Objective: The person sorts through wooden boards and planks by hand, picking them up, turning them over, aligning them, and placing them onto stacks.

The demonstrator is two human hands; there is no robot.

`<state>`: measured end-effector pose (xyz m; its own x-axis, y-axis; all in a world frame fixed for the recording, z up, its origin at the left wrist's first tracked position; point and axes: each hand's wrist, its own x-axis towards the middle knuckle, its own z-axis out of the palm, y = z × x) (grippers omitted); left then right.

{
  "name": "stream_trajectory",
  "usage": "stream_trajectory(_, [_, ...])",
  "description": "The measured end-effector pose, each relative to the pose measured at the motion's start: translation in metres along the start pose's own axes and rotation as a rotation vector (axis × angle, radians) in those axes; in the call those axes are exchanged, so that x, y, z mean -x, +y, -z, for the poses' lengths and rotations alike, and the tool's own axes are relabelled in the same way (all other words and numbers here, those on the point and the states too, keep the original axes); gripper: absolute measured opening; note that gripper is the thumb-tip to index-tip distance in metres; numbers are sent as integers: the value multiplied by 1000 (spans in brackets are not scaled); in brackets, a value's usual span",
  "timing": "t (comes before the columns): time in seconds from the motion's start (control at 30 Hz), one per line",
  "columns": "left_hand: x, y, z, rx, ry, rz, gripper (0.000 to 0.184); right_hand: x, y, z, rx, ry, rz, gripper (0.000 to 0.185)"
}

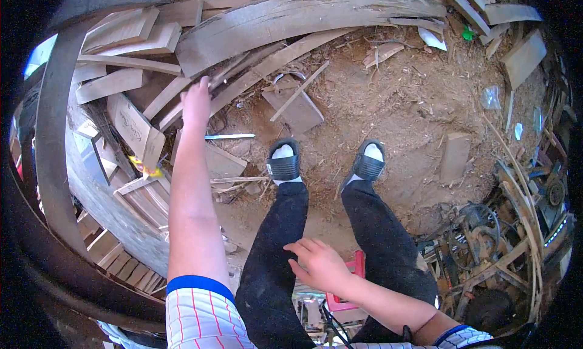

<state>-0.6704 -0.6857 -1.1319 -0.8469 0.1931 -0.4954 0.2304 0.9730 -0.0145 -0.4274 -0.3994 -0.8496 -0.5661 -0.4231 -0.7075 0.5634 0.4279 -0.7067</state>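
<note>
The left hand (197, 101) reaches out to the near left end of the long curved wooden slab (285, 21), its fingers bunched together and partly bent; they are blurred there, so whether they touch or grip anything cannot be told. The right hand (317, 265) is well apart from the slab, on the person's side of it, held over the dark trousers (273, 227) with its fingers loosely spread and nothing in its grasp (a piece of red plastic (359, 265) shows just past it). The slab lies over the debris, with a narrow wooden strip (258, 81) running along its near edge and stacked board offcuts (130, 36) at its left end. Nearer the person than the slab, a flat rectangular board (296, 113) lies on the sawdust-strewn ground (395, 94), a thin stick (299, 91) across it. The black slide sandals (283, 166) are further toward the person from the slab (white socks show in them). To the slab's near left are a board with printed lettering (129, 125) and a yellow wrapper (146, 169).
</note>
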Motion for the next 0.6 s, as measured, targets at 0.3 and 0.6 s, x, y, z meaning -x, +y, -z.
stream_trajectory(0.3, [-5, 2, 13, -101, -82, -19, 58, 0, 5, -2, 15, 33, 9, 28])
stream_trajectory(0.6, [-28, 28, 9, -261, -81, -22, 22, 6, 12, -4, 55, 62, -3, 29])
